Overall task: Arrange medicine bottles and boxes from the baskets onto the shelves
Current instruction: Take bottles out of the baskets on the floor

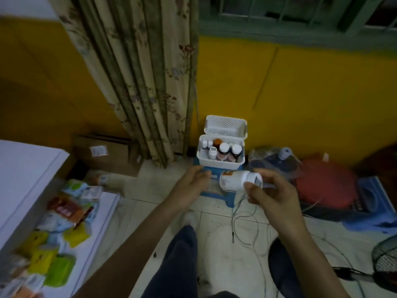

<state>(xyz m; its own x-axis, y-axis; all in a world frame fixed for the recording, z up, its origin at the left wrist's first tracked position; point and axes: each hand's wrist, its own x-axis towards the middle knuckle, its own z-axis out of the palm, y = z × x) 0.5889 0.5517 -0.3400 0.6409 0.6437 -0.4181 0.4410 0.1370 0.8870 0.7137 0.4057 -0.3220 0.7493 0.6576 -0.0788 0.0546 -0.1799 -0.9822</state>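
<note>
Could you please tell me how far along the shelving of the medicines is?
Done: several boxes already lie on the white shelf, and the rear basket looks empty. In hand: the right hand holds a white bottle; the left hand is open beside it. Left: several bottles stand in the front basket.
</note>
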